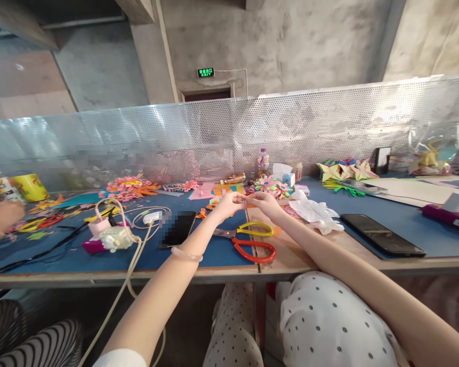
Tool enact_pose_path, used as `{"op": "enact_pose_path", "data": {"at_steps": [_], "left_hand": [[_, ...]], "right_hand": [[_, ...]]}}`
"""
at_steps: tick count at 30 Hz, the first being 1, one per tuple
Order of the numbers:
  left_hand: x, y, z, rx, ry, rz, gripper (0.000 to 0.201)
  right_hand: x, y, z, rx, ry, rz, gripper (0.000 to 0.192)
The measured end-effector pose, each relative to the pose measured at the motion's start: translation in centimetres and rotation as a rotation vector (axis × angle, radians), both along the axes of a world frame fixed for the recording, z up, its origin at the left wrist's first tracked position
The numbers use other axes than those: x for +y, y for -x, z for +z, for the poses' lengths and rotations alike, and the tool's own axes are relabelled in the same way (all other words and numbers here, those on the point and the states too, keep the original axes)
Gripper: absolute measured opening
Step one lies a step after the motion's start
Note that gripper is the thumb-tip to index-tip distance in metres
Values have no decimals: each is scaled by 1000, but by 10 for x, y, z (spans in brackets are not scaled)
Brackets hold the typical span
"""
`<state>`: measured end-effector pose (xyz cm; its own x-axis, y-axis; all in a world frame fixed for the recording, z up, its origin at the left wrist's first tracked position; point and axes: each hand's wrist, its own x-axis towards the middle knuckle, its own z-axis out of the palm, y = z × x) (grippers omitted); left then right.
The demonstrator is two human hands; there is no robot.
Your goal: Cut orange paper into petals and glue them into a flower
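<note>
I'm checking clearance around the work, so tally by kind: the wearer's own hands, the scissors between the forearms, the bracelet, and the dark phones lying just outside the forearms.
Hands: 2 (left hand, right hand)
Scissors: 1 pair
Bracelet: 1
Dark phones: 2 (left phone, right phone)
Total: 6

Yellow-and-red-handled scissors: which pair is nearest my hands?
The centre yellow-and-red scissors, close beside your hands; the other pair lies far left, near another person's hand.
</note>
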<state>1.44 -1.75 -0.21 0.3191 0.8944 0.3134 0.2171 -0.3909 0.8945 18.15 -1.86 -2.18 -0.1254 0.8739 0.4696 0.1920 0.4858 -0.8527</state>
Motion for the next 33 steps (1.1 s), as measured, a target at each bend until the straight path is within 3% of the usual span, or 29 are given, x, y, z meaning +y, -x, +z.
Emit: {"op": "enact_pose_path", "data": {"at_steps": [5,11,19,23,33], "left_hand": [[0,1,0,1,26,27,34],[-3,2,7,-108,-6,23,26],[-5,3,8,-38,9,89,12],[-1,4,6,-61,-5,46,14],[7,9,0,-183,89,178,21]], "right_hand": [[2,-2,-2,-84,-26,-57,31],[2,-2,-1,-13,-30,15,27],[2,0,-3,-14,-38,32,24],[4,-1,-1,-147,-215,-113,21],[4,0,-6,-485,-588,-330,20]]}}
